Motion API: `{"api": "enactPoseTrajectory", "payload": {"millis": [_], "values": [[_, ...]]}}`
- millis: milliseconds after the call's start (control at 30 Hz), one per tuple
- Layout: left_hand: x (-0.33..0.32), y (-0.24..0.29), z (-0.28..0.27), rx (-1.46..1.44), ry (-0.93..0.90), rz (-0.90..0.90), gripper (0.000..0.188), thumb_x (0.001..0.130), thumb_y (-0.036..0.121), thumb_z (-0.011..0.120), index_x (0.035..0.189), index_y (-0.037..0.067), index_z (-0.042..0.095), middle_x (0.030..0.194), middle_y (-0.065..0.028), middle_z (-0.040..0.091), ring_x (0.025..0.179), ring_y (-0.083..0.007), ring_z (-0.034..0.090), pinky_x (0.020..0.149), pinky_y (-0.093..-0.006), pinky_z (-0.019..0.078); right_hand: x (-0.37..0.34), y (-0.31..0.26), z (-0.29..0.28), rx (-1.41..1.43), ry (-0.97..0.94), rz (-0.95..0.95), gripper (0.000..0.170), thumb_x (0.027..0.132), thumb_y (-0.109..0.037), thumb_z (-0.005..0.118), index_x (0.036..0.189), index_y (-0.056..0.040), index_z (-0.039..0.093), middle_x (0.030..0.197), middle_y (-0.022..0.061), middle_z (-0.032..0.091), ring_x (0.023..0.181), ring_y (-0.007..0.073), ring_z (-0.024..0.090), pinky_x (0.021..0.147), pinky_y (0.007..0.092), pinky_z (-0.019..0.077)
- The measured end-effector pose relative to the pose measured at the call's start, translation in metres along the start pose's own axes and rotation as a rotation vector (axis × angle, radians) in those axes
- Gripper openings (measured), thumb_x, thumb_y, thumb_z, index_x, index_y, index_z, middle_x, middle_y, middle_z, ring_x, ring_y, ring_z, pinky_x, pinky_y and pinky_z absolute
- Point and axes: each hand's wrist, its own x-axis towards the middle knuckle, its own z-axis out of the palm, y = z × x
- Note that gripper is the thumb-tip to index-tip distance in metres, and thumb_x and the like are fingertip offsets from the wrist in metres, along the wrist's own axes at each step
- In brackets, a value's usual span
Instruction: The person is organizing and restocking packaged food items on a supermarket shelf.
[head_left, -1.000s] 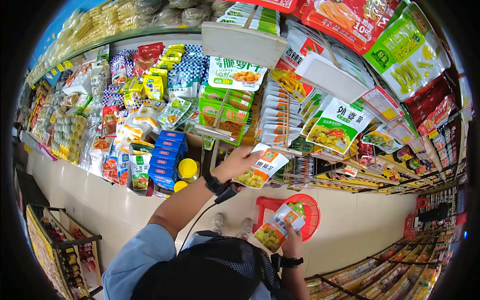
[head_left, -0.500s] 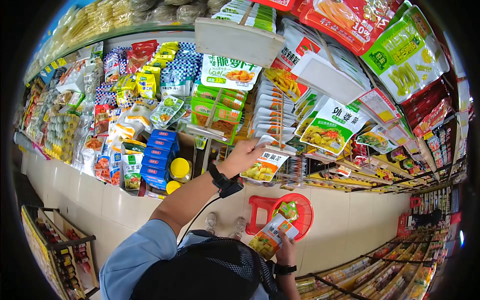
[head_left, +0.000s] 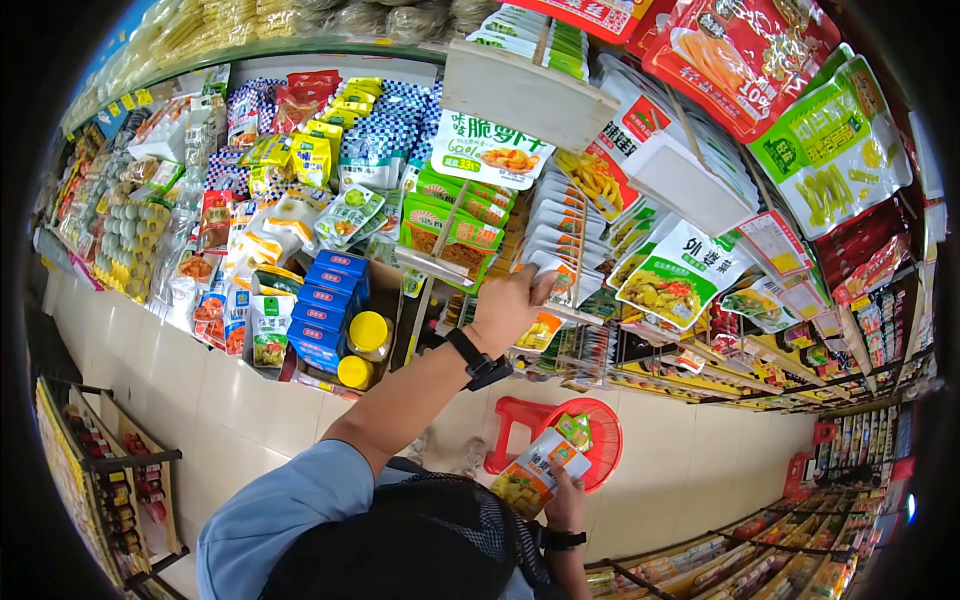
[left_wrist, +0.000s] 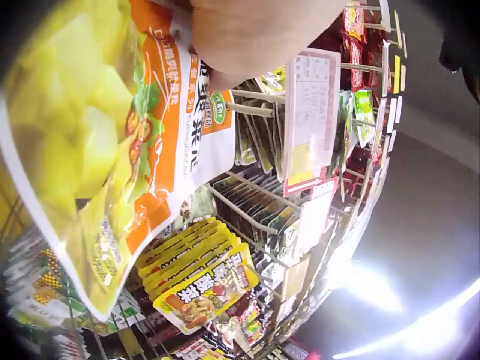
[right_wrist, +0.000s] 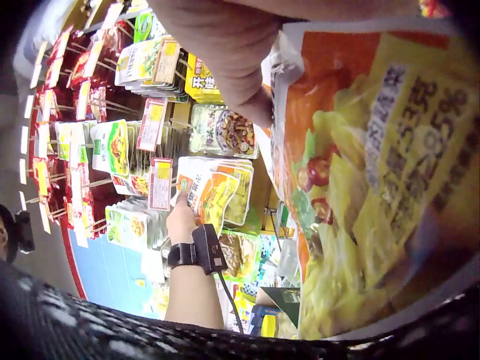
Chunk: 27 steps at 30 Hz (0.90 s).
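Observation:
In the head view my left hand (head_left: 505,310) is at the rack, fingertips at the top of a white-and-orange pouch (head_left: 540,333) beside a row of similar pouches. Close up in the left wrist view, that hand (left_wrist: 259,37) grips the upper edge of the pouch (left_wrist: 161,112), near a metal peg. Lower down, my right hand (head_left: 567,505) pinches another orange-and-white pouch (head_left: 525,480), tilted beside the red basket (head_left: 606,460). Yellow vegetable pieces are printed on this held pouch (right_wrist: 375,187) in the right wrist view, with the right hand (right_wrist: 225,52) at its edge.
Blue boxes (head_left: 325,310) and yellow-lidded jars (head_left: 370,335) stand left of the rack. White peg-end plates (head_left: 690,185) jut out above the left hand. Green packets (head_left: 575,430) lie in the basket. A low shelf unit (head_left: 110,480) stands at the lower left.
The left hand has moved up against the hanging row, and less of its pouch shows below the hand. The right hand still holds its pouch, now overlapping the basket's left side.

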Motion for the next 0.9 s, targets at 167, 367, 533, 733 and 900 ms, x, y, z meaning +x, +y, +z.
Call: {"api": "enactPoseTrajectory", "payload": {"millis": [167, 367, 533, 733, 900], "values": [[-0.018, -0.003, -0.012, 0.025, 0.069, -0.031, 0.038, 0.09, 0.033, 0.065, 0.103, 0.0, 0.053, 0.087, -0.0216, 0.062, 0.078, -0.0384, 0.063, 0.063, -0.0442, 0.0506, 0.0, 0.004, -0.01, -0.006, -0.005, -0.022, 0.018, 0.088, -0.005, 0.066, 0.106, -0.0006, 0.065, 0.1, 0.0065, 0.07, 0.086, 0.0171, 0.067, 0.078, 0.0312, 0.0542], [-0.124, -0.024, -0.051, -0.136, -0.366, 0.081, 0.05, 0.085, 0.025, 0.072, 0.123, 0.0, 0.051, 0.114, -0.0203, 0.058, 0.104, -0.0351, 0.057, 0.086, -0.0415, 0.0481, -0.002, 0.007, -0.018, -0.095, 0.018, -0.065, 0.019, 0.091, -0.013, 0.064, 0.105, -0.0013, 0.066, 0.099, 0.005, 0.069, 0.088, 0.0143, 0.066, 0.079, 0.0299, 0.0526], [-0.172, -0.019, -0.031, -0.884, -1.033, -0.412, 0.04, 0.095, 0.026, 0.062, 0.125, 0.001, 0.053, 0.118, -0.0116, 0.062, 0.105, -0.0176, 0.06, 0.083, -0.0314, 0.0509, -0.015, -0.016, 0.028, -0.319, -0.07, -0.032, 0.03, 0.098, -0.027, 0.054, 0.105, -0.0002, 0.066, 0.097, 0.0033, 0.069, 0.087, 0.0115, 0.063, 0.079, 0.0268, 0.0476], [-0.145, 0.012, -0.043, -0.955, -0.955, -0.701, 0.026, 0.098, 0.026, 0.057, 0.11, 0.003, 0.063, 0.095, -0.0006, 0.068, 0.081, -0.0048, 0.061, 0.07, -0.0239, 0.053, 0.004, -0.017, 0.05, -0.33, -0.258, -0.147, 0.034, 0.101, -0.031, 0.048, 0.108, -0.0002, 0.061, 0.099, 0.0061, 0.065, 0.087, 0.0152, 0.062, 0.082, 0.0296, 0.0485], [-0.091, -0.013, -0.039, -0.982, -0.518, -0.767, 0.027, 0.095, 0.025, 0.062, 0.103, -0.001, 0.064, 0.089, -0.0028, 0.068, 0.077, -0.005, 0.062, 0.067, -0.0232, 0.0524, 0.0, -0.02, 0.043, -0.239, -0.251, -0.145, 0.029, 0.102, -0.026, 0.047, 0.103, 0.0003, 0.059, 0.097, 0.0105, 0.066, 0.088, 0.0191, 0.065, 0.082, 0.034, 0.0535]]}}
